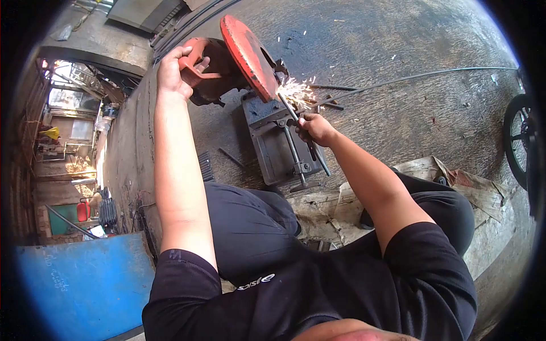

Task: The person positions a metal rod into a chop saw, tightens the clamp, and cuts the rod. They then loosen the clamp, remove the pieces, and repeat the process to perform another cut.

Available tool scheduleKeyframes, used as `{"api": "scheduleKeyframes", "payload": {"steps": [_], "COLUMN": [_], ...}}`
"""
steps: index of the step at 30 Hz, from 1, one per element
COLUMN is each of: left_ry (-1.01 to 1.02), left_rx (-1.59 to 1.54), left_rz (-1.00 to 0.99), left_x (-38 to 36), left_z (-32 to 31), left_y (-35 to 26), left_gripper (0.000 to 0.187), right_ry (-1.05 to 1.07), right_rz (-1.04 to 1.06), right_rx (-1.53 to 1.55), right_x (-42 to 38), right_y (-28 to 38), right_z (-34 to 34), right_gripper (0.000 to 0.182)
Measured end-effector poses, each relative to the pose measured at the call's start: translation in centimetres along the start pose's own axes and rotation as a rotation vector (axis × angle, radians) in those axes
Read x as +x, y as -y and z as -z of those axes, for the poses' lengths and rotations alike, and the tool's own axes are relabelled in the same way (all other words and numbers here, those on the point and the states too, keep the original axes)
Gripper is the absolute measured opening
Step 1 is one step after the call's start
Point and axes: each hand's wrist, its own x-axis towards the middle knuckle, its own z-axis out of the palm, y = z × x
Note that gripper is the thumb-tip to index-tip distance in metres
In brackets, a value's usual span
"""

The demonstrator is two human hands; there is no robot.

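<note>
My left hand [175,71] is wrapped round the red handle [206,75] of a chop saw. The saw's round red guard [243,54] stands tilted beside that hand and hides most of the wheel. My right hand [316,129] grips a thin metal rod [289,107], its upper end at the guard's lower edge. Bright sparks [296,92] spray out at that end. Below lies the saw's dark metal base [270,149], with a clamp screw [291,145] running along it.
Short cut rods [206,166] lie left of the base. A long rod [421,78] stretches right across the stained floor [398,34]. Crumpled sacking [321,207] is spread under my feet. A black wheel [516,139] stands far right, a blue panel [85,284] lower left.
</note>
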Motion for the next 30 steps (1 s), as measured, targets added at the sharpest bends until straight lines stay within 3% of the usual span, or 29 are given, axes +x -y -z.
{"api": "scheduleKeyframes", "payload": {"steps": [2,9,14,23,30], "left_ry": [-0.048,-0.03,-0.02,-0.047,-0.048], "left_rx": [0.033,0.026,0.028,0.008,0.003], "left_rz": [-0.007,0.01,0.01,-0.002,0.025], "left_x": [-0.3,-0.1,0.4,0.3,0.2], "left_z": [-0.4,0.1,0.6,0.2,0.3], "left_y": [0.0,0.0,0.1,0.2,0.1], "left_gripper": [0.037,0.037,0.037,0.035,0.041], "right_ry": [0.083,0.086,0.008,-0.194,-0.072], "right_rz": [-0.04,-0.026,0.02,0.13,0.042], "right_rx": [0.144,0.086,-0.005,-0.261,-0.055], "right_x": [-0.3,0.2,0.5,0.5,0.1], "right_y": [0.1,-0.5,-0.4,0.0,0.3], "right_z": [0.0,0.4,0.1,-0.4,-0.6], "right_gripper": [0.021,0.02,0.013,0.016,0.011]}}
